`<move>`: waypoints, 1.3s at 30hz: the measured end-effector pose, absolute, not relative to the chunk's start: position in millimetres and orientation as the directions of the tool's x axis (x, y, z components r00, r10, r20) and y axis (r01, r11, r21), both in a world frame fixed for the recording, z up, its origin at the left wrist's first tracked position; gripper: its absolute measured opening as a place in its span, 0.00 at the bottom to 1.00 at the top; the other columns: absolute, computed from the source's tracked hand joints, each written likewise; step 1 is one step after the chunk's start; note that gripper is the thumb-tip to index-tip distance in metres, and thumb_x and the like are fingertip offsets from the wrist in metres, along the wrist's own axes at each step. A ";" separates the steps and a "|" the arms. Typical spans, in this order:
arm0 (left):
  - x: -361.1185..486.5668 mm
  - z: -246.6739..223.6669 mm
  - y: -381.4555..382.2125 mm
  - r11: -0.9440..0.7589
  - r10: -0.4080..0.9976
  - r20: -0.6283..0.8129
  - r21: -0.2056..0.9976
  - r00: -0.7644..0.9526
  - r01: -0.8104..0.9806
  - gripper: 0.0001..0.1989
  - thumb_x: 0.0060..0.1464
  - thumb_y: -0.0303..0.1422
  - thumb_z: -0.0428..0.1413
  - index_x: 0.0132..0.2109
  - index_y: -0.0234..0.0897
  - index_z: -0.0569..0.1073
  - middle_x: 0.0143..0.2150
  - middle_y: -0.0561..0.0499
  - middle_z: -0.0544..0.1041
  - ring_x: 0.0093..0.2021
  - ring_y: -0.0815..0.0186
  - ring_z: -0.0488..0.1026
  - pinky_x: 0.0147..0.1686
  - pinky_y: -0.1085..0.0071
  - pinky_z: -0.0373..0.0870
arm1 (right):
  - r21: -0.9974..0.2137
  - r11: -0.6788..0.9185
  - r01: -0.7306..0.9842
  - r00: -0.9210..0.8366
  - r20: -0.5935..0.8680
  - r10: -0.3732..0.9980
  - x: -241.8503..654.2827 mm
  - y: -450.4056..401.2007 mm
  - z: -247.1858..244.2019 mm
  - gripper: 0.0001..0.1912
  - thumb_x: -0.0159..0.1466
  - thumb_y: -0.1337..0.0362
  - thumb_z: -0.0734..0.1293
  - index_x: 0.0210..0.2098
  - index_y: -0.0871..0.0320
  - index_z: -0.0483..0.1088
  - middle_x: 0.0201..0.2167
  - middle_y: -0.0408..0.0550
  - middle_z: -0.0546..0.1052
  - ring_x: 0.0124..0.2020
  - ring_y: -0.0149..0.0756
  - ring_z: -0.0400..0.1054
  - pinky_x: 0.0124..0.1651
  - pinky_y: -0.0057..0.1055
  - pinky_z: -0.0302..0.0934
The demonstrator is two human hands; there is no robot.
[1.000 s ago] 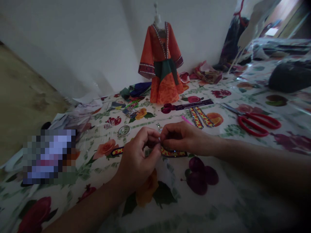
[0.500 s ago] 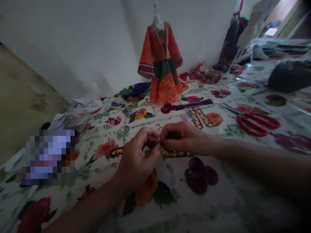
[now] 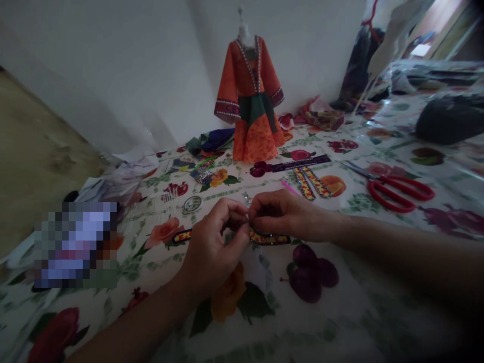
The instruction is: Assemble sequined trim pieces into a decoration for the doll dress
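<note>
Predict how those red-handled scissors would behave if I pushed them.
The red-handled scissors should stay stiff, as their blades look metallic. They'd probably neither roll nor tip, since they lie flat. They may slide fairly easily, because the tablecloth looks smooth and glossy.

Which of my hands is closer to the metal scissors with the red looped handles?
Your right hand: it is left of the scissors and slightly closer to you. Your left hand is farther left, beyond the right hand.
</note>
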State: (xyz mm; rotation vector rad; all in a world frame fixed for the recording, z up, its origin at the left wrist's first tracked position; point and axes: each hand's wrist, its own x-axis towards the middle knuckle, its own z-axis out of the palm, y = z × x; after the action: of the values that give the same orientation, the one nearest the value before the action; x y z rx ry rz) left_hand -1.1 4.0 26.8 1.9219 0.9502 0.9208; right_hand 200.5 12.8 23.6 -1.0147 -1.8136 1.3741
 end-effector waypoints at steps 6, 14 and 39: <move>-0.2 27.9 4.3 -0.395 0.858 0.247 0.878 0.450 0.272 0.09 0.59 0.23 0.54 0.44 0.41 0.69 0.37 0.55 0.74 0.37 0.70 0.73 0.36 0.74 0.69 | -0.971 0.153 0.184 -0.495 0.043 0.868 200.2 12.2 21.8 0.03 0.63 0.67 0.67 0.36 0.59 0.72 0.31 0.44 0.76 0.32 0.31 0.68 0.34 0.27 0.62; -1.3 26.5 3.8 -0.395 0.858 0.244 0.876 0.452 0.276 0.10 0.60 0.22 0.55 0.44 0.42 0.69 0.37 0.57 0.74 0.38 0.72 0.73 0.37 0.76 0.68 | -0.968 0.173 0.180 -0.498 0.062 0.865 199.5 13.6 19.3 0.03 0.63 0.67 0.67 0.37 0.59 0.72 0.31 0.44 0.77 0.32 0.31 0.69 0.35 0.27 0.63; -2.2 25.5 5.0 -0.408 0.855 0.253 0.867 0.453 0.285 0.11 0.59 0.22 0.54 0.45 0.42 0.69 0.37 0.56 0.73 0.37 0.71 0.72 0.36 0.75 0.68 | -0.973 0.144 0.178 -0.496 0.038 0.868 199.2 12.6 21.4 0.03 0.63 0.66 0.67 0.37 0.59 0.72 0.31 0.44 0.75 0.32 0.30 0.67 0.34 0.26 0.62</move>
State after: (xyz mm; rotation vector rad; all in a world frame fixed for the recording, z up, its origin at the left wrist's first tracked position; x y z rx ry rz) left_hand -2.2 5.0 25.5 1.9211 0.9559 0.9208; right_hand 199.2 12.6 21.4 -1.0035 -1.7906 1.3908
